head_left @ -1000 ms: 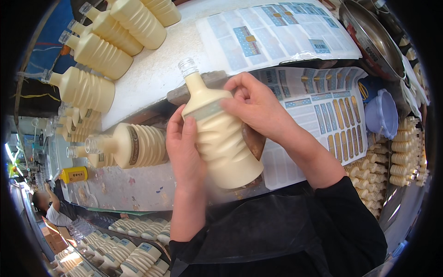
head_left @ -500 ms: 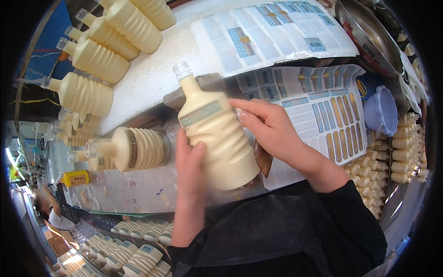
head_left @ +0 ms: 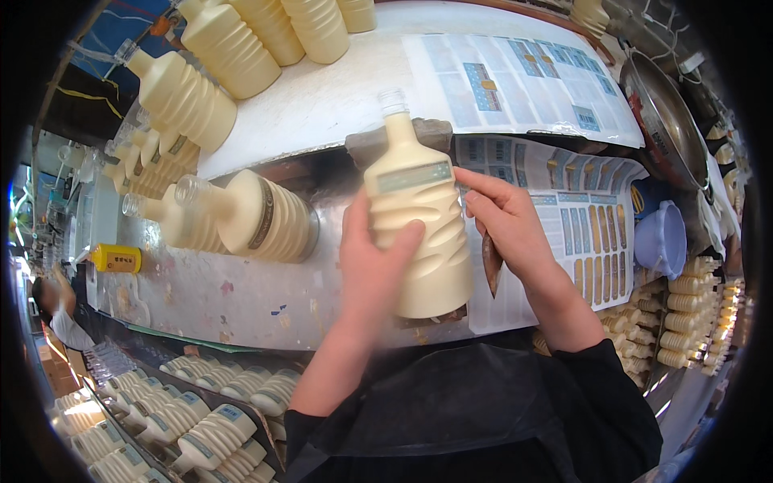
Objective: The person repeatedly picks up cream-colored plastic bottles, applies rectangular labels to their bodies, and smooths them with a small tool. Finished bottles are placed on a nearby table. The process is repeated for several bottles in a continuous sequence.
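Left hand (head_left: 374,258): my grip holds the cream ribbed bottle (head_left: 435,278) at its left side, thumb across front | Right hand (head_left: 507,217): fingertip by the label strip's (head_left: 415,178) right end; pinching anything, cannot tell | Place: bottle at table's (head_left: 241,298) near side | Change: bottle leans less, bringing strip nearer level

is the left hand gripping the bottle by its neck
No, the left hand holds the bottle by its ridged body, with the thumb below the label.
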`<state>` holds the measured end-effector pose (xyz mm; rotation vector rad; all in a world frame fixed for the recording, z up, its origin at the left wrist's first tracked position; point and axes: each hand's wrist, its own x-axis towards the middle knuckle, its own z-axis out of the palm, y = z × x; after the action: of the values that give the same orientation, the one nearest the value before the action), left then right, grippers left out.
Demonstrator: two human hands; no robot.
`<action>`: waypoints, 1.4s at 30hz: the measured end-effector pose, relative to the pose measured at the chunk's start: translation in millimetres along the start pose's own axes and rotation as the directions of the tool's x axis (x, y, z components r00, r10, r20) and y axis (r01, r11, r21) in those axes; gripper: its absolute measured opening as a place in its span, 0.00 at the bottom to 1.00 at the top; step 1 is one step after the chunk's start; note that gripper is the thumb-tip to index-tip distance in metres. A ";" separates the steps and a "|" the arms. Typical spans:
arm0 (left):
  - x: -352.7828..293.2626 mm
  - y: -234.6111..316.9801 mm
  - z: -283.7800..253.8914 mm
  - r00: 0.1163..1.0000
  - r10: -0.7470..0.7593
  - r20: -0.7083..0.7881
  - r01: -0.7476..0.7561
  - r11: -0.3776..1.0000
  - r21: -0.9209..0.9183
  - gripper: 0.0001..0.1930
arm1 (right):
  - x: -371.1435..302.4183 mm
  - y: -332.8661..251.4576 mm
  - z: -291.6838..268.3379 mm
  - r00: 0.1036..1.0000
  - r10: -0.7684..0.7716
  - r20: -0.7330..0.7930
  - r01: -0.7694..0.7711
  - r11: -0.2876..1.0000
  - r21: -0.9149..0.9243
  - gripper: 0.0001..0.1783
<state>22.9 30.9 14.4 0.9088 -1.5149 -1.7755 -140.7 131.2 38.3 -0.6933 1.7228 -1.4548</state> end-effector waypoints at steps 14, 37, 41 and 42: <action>31.0 8.8 -1.5 0.994 -0.024 -0.103 -0.001 0.972 -0.237 0.17 | 38.1 1.8 5.2 0.998 0.022 0.064 -0.029 0.994 0.105 0.16; 41.4 -0.7 -1.4 0.994 -0.108 0.007 0.100 0.887 -0.451 0.13 | 43.9 11.1 9.7 0.999 0.002 0.033 -0.005 0.996 0.089 0.16; 41.8 0.0 -0.3 0.992 -0.120 -0.030 0.098 0.911 -0.400 0.14 | 41.5 6.4 7.1 1.000 0.001 0.027 -0.003 0.998 0.070 0.15; 43.4 -1.4 -1.4 0.991 -0.126 -0.046 0.100 0.923 -0.371 0.16 | 40.7 4.5 4.6 1.000 0.008 0.029 -0.010 0.998 0.068 0.15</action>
<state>-0.6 -5.2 8.4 0.8679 -1.0515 -2.0015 -159.4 96.9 25.3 -0.6656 1.6445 -1.4837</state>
